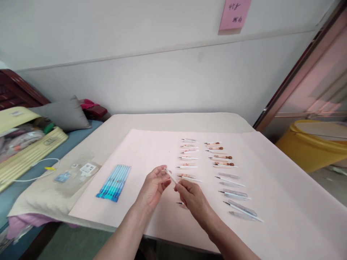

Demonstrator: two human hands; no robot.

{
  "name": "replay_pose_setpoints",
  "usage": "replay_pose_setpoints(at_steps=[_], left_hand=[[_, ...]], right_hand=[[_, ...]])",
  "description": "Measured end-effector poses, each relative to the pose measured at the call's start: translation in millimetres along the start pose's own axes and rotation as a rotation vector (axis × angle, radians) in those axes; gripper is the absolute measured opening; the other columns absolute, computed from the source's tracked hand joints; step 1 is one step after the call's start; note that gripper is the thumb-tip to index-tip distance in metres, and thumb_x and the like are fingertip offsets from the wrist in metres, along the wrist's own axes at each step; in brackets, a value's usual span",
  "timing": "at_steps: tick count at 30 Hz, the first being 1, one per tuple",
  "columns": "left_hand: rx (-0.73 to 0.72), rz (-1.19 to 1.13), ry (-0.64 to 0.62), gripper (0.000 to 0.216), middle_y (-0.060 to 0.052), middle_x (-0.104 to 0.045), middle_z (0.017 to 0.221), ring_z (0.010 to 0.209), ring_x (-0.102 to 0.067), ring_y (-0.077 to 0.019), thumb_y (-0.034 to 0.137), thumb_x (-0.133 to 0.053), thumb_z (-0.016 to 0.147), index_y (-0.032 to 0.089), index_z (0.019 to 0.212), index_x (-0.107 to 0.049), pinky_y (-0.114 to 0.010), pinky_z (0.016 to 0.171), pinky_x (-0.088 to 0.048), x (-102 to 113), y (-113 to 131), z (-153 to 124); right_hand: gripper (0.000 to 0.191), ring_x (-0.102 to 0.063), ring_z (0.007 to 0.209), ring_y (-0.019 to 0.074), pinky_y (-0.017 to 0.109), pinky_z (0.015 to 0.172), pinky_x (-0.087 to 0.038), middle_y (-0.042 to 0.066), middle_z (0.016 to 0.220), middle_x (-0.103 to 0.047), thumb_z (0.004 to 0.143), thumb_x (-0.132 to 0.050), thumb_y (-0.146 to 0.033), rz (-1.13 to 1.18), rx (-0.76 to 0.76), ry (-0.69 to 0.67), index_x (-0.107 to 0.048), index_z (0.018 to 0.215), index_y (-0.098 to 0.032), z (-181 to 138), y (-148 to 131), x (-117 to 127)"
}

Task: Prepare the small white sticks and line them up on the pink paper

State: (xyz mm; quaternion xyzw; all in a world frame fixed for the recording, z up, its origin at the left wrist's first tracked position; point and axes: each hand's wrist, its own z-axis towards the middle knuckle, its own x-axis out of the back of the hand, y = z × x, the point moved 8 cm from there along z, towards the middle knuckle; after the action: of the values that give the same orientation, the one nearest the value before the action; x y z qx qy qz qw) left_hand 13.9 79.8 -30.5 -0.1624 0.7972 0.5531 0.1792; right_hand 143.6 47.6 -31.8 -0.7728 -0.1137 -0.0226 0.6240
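Between my two hands is a slim whitish pen tube (171,176), tilted over the table. My left hand (155,186) has its fingertips closed on the upper end. The lower end sits in a pinch of my right hand (193,196). Just behind the hands runs a column of pen barrels with white, dark-tipped refills (189,157) beside them. A dark-tipped piece (181,204) is partly covered by my right hand. Further right lie brown-topped pen barrels (222,156) and clear barrels with refills (240,206). Several blue pens (115,182) lie side by side to the left.
A pale sheet covers the table (151,144), which meets a white wall. Clear plastic packaging (81,177) lies at the left, near a yellow box (32,155) and a grey pillow (63,113). At the right stands a yellow bin (306,148). A pink note (234,16) hangs above.
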Motion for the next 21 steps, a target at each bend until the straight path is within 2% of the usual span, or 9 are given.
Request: replay_pose_setpoints(at_steps=[2,5,9,13,17,21], left_hand=[[-0.003,0.006,0.004,0.042,-0.005,-0.062,0.087,0.074,-0.058,-0.0097,0.016,-0.074,0.060,0.017,0.099,-0.059,-0.019,0.064,-0.044,-0.5,0.8,-0.3],[0.005,0.087,0.067,0.040,0.000,-0.058,0.071,0.057,-0.052,-0.0060,0.022,-0.073,0.062,0.017,0.099,-0.059,-0.016,0.051,-0.039,4.7,0.6,0.0],[-0.003,-0.001,0.024,0.043,-0.005,-0.062,0.089,0.075,-0.057,-0.0090,0.014,-0.074,0.059,0.017,0.100,-0.059,-0.018,0.065,-0.044,1.8,0.7,0.7],[0.014,0.071,0.057,0.040,-0.006,-0.062,0.091,0.058,-0.051,-0.0039,0.021,-0.073,0.064,0.016,0.101,-0.059,-0.015,0.050,-0.039,4.9,-0.5,0.5],[0.014,0.010,0.023,0.040,-0.007,-0.062,0.095,0.070,-0.056,-0.0074,0.016,-0.073,0.062,0.016,0.099,-0.059,-0.017,0.060,-0.045,3.4,-1.2,0.8],[0.019,0.068,0.051,0.039,-0.007,-0.063,0.094,0.055,-0.049,-0.0031,0.026,-0.072,0.065,0.017,0.100,-0.059,-0.015,0.048,-0.038,6.4,-2.1,0.8]], right_hand=[[0.029,-0.036,0.045,0.0078,0.021,0.044,-0.027,-0.005,0.048,-0.042,0.079,-0.045,-0.041,0.003,0.000,-0.003,-0.058,0.069,-0.017,0.2,0.2,-0.6],[0.028,-0.036,0.045,0.0078,0.021,0.044,-0.026,-0.005,0.047,-0.041,0.079,-0.045,-0.039,-0.007,0.015,-0.005,-0.058,0.069,-0.017,0.9,-0.6,-1.8],[0.026,-0.036,0.044,0.0076,0.021,0.045,-0.027,-0.006,0.047,-0.040,0.081,-0.044,-0.038,-0.018,0.017,-0.025,-0.056,0.068,-0.018,1.8,-0.9,-4.3],[0.024,-0.036,0.045,0.0072,0.021,0.046,-0.028,-0.006,0.048,-0.040,0.081,-0.044,-0.034,-0.003,0.035,-0.037,-0.055,0.067,-0.017,2.5,-1.4,-6.3],[0.025,-0.036,0.045,0.0078,0.022,0.045,-0.027,-0.005,0.048,-0.041,0.081,-0.044,-0.036,-0.014,0.014,-0.029,-0.056,0.068,-0.018,2.7,1.8,-6.3],[0.024,-0.038,0.048,0.0080,0.022,0.048,-0.029,-0.005,0.050,-0.041,0.080,-0.044,-0.033,-0.019,0.052,-0.027,-0.055,0.066,-0.018,2.7,0.4,-7.0]])
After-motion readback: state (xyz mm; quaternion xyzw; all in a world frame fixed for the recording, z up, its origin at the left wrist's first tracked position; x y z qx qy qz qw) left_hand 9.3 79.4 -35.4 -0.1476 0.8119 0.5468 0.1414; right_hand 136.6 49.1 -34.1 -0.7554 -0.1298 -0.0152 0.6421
